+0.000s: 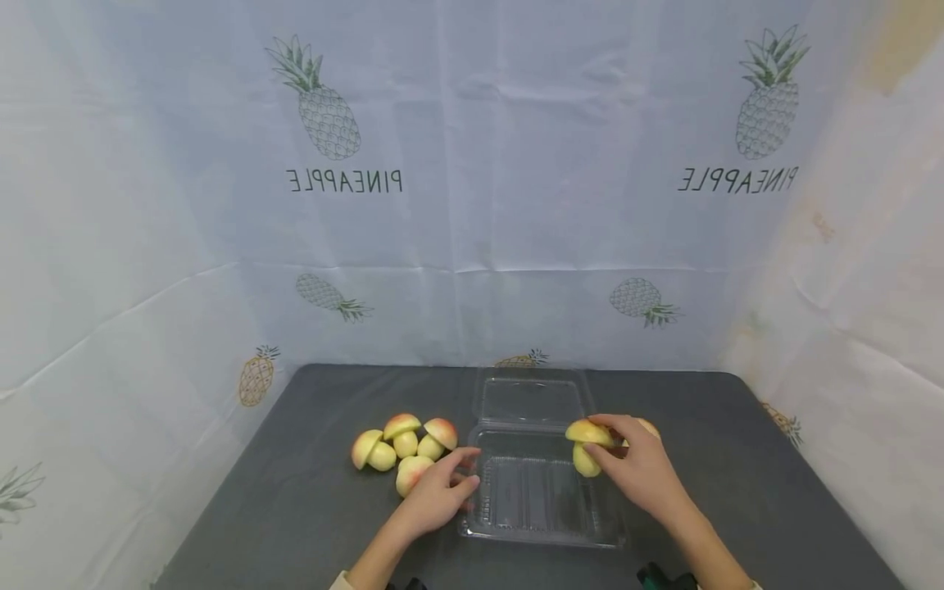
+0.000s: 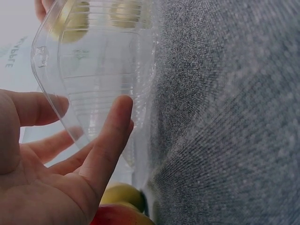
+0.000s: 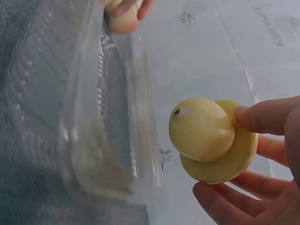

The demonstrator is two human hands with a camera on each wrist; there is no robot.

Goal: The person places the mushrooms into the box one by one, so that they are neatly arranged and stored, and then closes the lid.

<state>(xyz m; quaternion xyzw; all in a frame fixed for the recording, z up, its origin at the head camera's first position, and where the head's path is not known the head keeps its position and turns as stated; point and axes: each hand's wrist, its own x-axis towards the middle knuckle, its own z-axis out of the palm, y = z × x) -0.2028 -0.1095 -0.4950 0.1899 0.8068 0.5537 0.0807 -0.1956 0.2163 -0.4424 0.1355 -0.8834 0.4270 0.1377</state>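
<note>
My right hand (image 1: 640, 465) holds a yellow mushroom-shaped piece (image 1: 587, 432) by its cap, over the right side of a clear plastic clamshell container (image 1: 531, 537). In the right wrist view, the thumb and fingers grip the cap (image 3: 213, 173), with the rounded stem (image 3: 199, 126) facing the camera. My left hand (image 1: 437, 496) is at the container's left rim, its fingers spread and fairly straight. The left wrist view shows its fingertips (image 2: 123, 105) right by the clear wall. The container stands with its lid (image 1: 533, 399) folded back.
Several red-and-yellow mushroom-shaped pieces (image 1: 404, 434) cluster left of the container, one partly behind my left hand. Another piece (image 1: 649, 427) shows behind my right hand. A dark grey table (image 1: 295, 508) lies beneath, with pineapple-print cloth (image 1: 472, 213) hanging around it.
</note>
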